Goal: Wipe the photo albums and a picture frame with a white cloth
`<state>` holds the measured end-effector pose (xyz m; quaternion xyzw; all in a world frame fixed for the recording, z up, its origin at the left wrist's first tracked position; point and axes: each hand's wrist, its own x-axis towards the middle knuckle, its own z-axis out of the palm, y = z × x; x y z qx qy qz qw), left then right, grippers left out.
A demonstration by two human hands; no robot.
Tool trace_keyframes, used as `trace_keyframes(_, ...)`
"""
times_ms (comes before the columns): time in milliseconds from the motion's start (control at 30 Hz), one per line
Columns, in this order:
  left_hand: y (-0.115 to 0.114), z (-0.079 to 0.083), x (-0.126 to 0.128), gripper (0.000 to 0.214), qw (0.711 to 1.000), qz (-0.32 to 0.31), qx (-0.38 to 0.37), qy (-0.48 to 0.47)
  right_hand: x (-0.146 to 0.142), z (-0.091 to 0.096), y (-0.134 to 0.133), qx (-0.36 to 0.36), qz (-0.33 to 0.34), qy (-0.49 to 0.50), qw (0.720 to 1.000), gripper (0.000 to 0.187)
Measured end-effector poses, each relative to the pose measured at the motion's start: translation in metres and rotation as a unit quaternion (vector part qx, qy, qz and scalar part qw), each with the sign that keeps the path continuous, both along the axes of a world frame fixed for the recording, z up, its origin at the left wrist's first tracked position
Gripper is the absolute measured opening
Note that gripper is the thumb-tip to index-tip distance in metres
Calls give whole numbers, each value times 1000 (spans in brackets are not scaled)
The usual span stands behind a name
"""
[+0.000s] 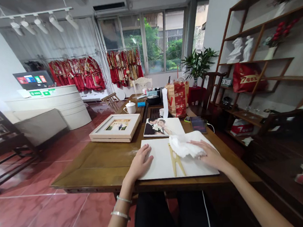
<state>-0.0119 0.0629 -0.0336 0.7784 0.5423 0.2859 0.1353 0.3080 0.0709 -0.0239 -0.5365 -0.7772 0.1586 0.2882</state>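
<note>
A white board (pixel 159 163) lies flat on the wooden table (pixel 102 163) right in front of me. My left hand (pixel 139 162) rests open on its left edge, fingers flat. My right hand (pixel 208 153) presses a crumpled white tissue (pixel 183 145) onto the board's upper right part, fingers spread over it. A pale yellow strip-like mark or clip (pixel 176 159) runs down the board's middle between my hands.
Behind the board lie a photo print (pixel 162 126), a framed picture (pixel 116 128), a phone (pixel 198 124) on a cable, a white teapot (pixel 130 107) and a red gift bag (pixel 177 98). Wooden shelves (pixel 267 61) stand right; red garments (pixel 82 73) hang at the back.
</note>
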Motion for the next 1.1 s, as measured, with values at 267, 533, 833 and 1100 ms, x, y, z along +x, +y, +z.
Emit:
trace_keyframes(267,-1,4,2,46,1000,-4,-8,18,5,4,-78,56,137,-76,986,68)
trace_keyframes(533,-2,5,2,44,1000,-4,-4,12,-14,15,18,-8,25,-112,993,60)
trace_keyframes(833,-2,2,2,45,1000,4,-10,1,-39,13,-24,40,30,-168,985,67)
trace_keyframes(1100,-1,1,1,44,1000,1,-5,-1,-32,6,-88,64,57,-155,984,75)
